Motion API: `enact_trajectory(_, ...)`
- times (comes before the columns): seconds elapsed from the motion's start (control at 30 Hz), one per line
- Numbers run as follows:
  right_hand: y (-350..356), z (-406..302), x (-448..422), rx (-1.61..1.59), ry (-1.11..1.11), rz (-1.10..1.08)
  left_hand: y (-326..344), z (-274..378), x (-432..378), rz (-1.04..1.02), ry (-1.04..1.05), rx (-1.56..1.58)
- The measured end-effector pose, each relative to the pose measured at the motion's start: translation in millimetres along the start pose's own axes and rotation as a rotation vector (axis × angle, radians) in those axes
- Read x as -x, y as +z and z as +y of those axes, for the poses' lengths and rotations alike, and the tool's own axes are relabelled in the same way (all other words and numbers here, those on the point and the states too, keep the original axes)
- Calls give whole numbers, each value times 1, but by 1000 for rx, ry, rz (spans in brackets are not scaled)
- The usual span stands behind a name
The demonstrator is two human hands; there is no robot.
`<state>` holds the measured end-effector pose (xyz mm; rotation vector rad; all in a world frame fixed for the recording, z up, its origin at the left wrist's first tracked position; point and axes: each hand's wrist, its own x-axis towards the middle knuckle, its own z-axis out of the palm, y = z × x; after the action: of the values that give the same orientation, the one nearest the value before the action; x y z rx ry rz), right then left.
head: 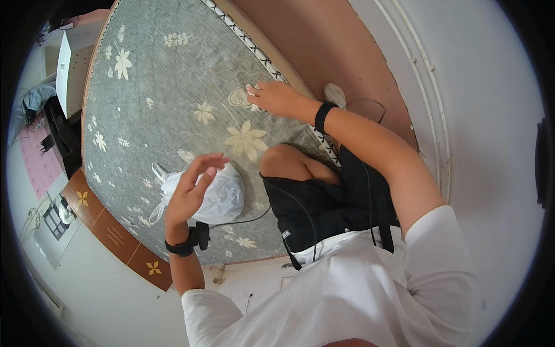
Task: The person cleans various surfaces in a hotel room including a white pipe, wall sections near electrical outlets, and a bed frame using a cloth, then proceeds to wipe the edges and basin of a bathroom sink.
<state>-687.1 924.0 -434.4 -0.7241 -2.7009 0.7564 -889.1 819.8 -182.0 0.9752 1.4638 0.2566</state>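
My right hand (277,99) is low over the patterned grey mattress (173,104), near its piped edge. Its fingers close around a small white crumpled thing (253,106), perhaps a tissue, mostly hidden by the fingers. My left hand (190,188) holds nothing, its thumb apart from its bent fingers. From this angle it covers part of a tied white plastic bag (227,197) on the mattress; whether it touches the bag I cannot tell. What the bag contains does not show.
A brown wooden bed panel (117,236) borders the mattress at the lower left. White pipes (427,82) run along the right wall. A white board-like panel (63,73) stands beyond the far left edge. Thin black cables (243,222) trail from my wrist and over my shorts.
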Motion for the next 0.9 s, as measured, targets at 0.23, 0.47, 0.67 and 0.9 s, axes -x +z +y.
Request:
enact_trajectory(0.23,-17,36,-9,136,127,154,107,112,-45,-607,778,946)
enact_trajectory(0.47,4,-9,10,236,88,124,173,82,9,-967,962,1024)
enact_trajectory(0.67,6,-54,40,249,223,-173,213,47,92,-1005,1135,1009)
enact_trajectory(0.9,-4,-89,63,650,101,-400,226,27,172,-902,1332,856)
